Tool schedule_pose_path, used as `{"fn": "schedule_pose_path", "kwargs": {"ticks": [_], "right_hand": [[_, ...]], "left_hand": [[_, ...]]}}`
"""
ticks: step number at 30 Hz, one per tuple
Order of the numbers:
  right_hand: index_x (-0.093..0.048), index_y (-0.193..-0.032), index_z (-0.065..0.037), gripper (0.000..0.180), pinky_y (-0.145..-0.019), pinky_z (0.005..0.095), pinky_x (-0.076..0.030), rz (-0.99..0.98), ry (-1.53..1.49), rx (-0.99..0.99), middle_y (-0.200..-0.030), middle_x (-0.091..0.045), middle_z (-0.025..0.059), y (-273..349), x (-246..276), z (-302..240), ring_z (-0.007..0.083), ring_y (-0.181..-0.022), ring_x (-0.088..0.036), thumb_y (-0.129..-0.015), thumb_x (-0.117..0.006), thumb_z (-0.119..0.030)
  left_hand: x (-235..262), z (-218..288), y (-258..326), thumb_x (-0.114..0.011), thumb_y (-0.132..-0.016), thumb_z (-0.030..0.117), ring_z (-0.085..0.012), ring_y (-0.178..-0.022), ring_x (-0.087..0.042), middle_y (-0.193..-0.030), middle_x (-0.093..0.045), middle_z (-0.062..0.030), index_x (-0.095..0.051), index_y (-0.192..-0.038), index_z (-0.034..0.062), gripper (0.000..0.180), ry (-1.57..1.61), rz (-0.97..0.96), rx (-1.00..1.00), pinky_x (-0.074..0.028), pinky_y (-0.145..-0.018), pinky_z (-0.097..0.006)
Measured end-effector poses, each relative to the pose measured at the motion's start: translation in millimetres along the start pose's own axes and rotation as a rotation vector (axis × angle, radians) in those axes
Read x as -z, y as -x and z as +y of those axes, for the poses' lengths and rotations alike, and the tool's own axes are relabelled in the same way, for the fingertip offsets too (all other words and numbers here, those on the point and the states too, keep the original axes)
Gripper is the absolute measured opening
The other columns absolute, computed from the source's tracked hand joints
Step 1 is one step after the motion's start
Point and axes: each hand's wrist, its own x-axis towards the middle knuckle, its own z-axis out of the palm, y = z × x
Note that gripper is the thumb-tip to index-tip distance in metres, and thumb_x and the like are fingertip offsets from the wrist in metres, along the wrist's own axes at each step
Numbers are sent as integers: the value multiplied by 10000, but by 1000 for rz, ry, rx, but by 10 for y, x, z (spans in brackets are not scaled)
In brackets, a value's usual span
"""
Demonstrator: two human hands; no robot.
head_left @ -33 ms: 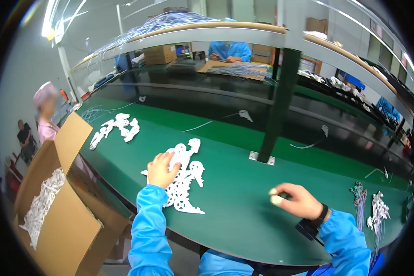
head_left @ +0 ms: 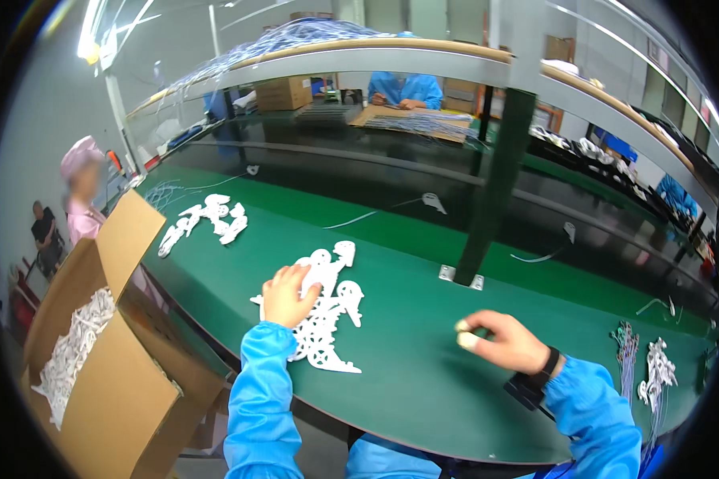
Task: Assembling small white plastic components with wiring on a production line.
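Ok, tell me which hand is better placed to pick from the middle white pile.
Left, likely: the left hand is on that pile of white plastic parts, while the right hand is off to its right, over the green tabletop.

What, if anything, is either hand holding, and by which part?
The right hand holds nothing visible; the left hand rests on white parts, any grip hidden.

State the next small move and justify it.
Probably bring the right hand leftward to the pile of white plastic pieces: it hovers over green tabletop with nothing visible between thumb and forefinger, while the left hand rests on that pile.
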Motion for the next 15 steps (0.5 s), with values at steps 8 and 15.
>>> {"fn": "schedule_pose_path", "kwargs": {"ticks": [8, 15], "right_hand": [[-534, -1194, -111, 455, -987, 440, -316, 55, 261, 290, -1255, -479, 119, -2011, -837, 15, 297, -1207, -415, -841, -569, -395], [-471, -1301, -286, 544, -1012, 598, -154, -171, 573, 158, -1423, -337, 131, -2734, -1393, -132, 511, -1303, -190, -797, -498, -488]], "left_hand": [[623, -71, 286, -634, -769, 336, -383, -1306, -282, -1345, -407, -178, -526, -1235, 119, 526, 109, 40, 5, -193, -1038, -551], [566, -184, 513, -631, -731, 542, -495, -1311, -160, -1428, -201, -262, -373, -1377, 199, 776, -17, -266, 75, -150, -1014, -639]]}}
